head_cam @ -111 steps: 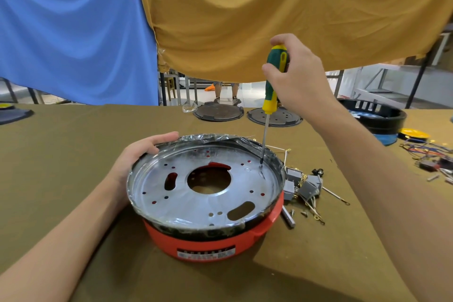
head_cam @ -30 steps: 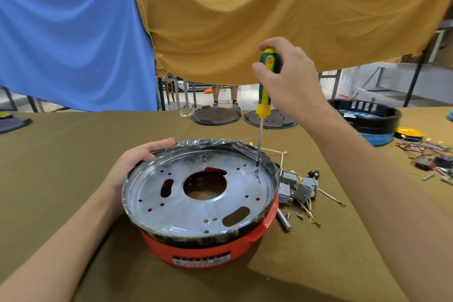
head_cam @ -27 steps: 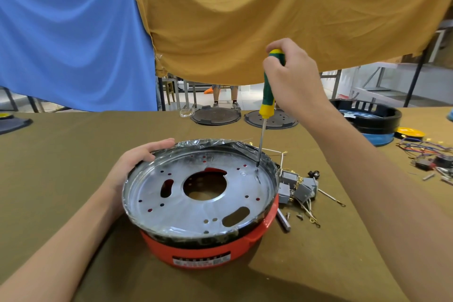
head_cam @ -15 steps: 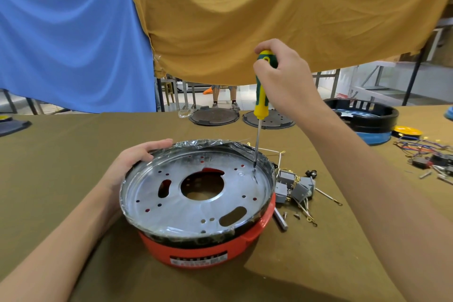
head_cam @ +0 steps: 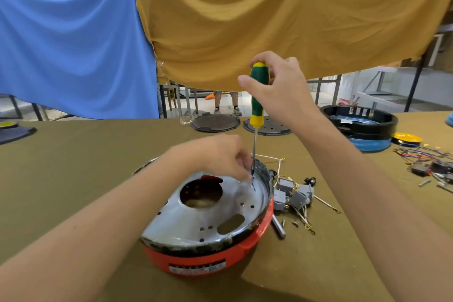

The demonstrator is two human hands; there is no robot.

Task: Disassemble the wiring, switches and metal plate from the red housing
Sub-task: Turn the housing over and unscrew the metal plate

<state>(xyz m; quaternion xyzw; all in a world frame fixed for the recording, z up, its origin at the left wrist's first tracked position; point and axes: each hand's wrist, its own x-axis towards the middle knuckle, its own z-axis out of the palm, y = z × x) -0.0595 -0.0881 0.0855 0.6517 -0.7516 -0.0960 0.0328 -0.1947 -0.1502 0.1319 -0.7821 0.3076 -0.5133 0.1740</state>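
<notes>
The red housing [head_cam: 208, 255] stands on the olive table, with the round metal plate [head_cam: 196, 218] seated inside its black rim. My right hand [head_cam: 282, 90] grips the green-and-yellow screwdriver [head_cam: 257, 103] by the handle and holds it upright, its tip on the plate's far right edge. My left hand [head_cam: 215, 154] reaches across the plate, and its fingertips pinch a small screw at the blade tip; the screw itself is hidden. Grey switches [head_cam: 291, 193] with white wires lie beside the housing on the right.
Loose screws and a short metal rod [head_cam: 278, 225] lie right of the housing. Two dark round discs [head_cam: 215, 123] sit at the table's back edge. A black and blue housing [head_cam: 367, 130] and a tangle of wiring [head_cam: 429, 162] are at the far right.
My left hand has left the housing's left rim and moved across the plate to the screwdriver tip. The right hand still holds the screwdriver upright at the same spot.
</notes>
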